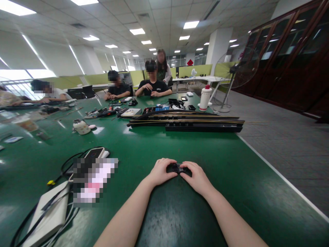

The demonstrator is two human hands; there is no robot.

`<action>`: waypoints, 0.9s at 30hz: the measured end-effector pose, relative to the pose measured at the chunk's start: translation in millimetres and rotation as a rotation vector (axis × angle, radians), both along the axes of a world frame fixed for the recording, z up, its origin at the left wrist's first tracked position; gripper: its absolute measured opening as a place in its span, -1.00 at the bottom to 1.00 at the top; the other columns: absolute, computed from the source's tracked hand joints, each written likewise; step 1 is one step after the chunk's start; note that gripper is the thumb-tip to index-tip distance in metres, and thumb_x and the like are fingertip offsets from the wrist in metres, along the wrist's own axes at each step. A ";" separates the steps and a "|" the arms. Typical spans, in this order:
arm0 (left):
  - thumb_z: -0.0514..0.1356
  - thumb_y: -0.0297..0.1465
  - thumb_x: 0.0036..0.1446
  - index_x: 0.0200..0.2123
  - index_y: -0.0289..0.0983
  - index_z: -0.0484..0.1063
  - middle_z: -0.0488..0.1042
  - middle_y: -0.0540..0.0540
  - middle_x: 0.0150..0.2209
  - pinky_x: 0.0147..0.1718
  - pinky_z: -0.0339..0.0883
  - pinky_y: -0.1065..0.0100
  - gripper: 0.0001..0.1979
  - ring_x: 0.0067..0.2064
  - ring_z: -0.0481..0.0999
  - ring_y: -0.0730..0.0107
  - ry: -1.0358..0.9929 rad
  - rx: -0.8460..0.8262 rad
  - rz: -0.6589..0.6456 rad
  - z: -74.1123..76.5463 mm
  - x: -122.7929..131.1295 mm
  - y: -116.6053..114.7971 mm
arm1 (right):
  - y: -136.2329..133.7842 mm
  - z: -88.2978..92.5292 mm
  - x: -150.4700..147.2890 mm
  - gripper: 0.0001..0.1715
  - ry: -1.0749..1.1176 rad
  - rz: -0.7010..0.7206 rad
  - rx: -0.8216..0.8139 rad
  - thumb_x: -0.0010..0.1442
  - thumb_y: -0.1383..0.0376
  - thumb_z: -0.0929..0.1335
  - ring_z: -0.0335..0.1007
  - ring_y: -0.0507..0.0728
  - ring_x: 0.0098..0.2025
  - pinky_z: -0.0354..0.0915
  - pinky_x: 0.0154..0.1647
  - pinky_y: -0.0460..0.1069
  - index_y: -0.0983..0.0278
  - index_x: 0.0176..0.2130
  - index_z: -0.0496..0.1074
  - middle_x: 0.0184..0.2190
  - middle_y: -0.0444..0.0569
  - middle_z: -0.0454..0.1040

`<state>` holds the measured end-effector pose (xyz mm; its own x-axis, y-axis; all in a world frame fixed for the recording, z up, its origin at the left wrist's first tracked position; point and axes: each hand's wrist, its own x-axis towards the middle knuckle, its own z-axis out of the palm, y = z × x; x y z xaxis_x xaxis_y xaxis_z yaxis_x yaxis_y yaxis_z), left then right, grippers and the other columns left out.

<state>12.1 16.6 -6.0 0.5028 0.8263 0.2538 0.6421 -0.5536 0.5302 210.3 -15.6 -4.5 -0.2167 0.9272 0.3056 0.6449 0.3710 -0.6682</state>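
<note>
Between my two hands is a small black part [177, 167], low over the green table [144, 147]; its exact kind is too small to make out. My left hand [162, 170] grips its left end, thumb on the near side and fingers on the far side. On the right end, my right hand [195, 175] holds it the same way. The fingers cover much of the part, and only its middle shows. Beyond my hands lie long black strips [205, 127] with thin brass-coloured rods along them.
To the left are a phone [95, 153], a white box-like device [50, 211] and black cables [20, 219]. A small patterned pot [81, 127] and a white bottle [205, 98] stand farther off. Tools [108, 111] and several people are at the far side. The table's edge [277, 175] runs along the right.
</note>
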 end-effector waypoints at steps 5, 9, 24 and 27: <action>0.31 -0.29 -0.06 -0.06 -0.15 0.37 0.47 -0.02 -0.11 -0.01 0.19 0.20 -0.56 -0.06 0.39 0.22 -0.005 -0.002 -0.004 -0.7 -0.3 0.2 | -0.5 0.5 -0.5 -0.77 -0.009 -0.007 0.000 0.01 0.34 0.37 0.35 0.21 -0.02 0.22 0.03 0.16 0.18 -0.24 0.46 -0.13 0.00 0.49; 0.32 -0.28 -0.08 -0.05 -0.16 0.37 0.46 -0.04 -0.10 -0.01 0.19 0.19 -0.54 -0.05 0.39 0.20 -0.013 -0.019 0.011 0.7 -0.1 -0.7 | -0.9 1.4 -0.5 -0.78 -0.008 -0.005 -0.002 0.01 0.32 0.37 0.35 0.20 -0.02 0.22 0.03 0.16 0.18 -0.25 0.46 -0.12 0.00 0.49; 0.31 -0.28 -0.05 -0.07 -0.17 0.38 0.47 -0.05 -0.11 -0.02 0.19 0.19 -0.57 -0.06 0.39 0.20 0.001 -0.020 0.021 1.8 0.3 -1.3 | 0.2 1.7 0.5 -0.81 0.076 -0.014 -0.030 0.02 0.29 0.37 0.35 0.21 -0.01 0.20 0.07 0.18 0.17 -0.26 0.47 -0.13 0.00 0.49; 0.30 -0.28 -0.04 -0.06 -0.17 0.37 0.47 -0.05 -0.11 -0.01 0.19 0.19 -0.58 -0.06 0.39 0.21 0.007 -0.024 0.023 2.1 0.4 -1.5 | 0.3 1.7 0.6 -0.81 0.133 -0.020 -0.035 0.02 0.29 0.37 0.35 0.20 -0.02 0.20 0.07 0.17 0.18 -0.26 0.47 -0.14 -0.01 0.50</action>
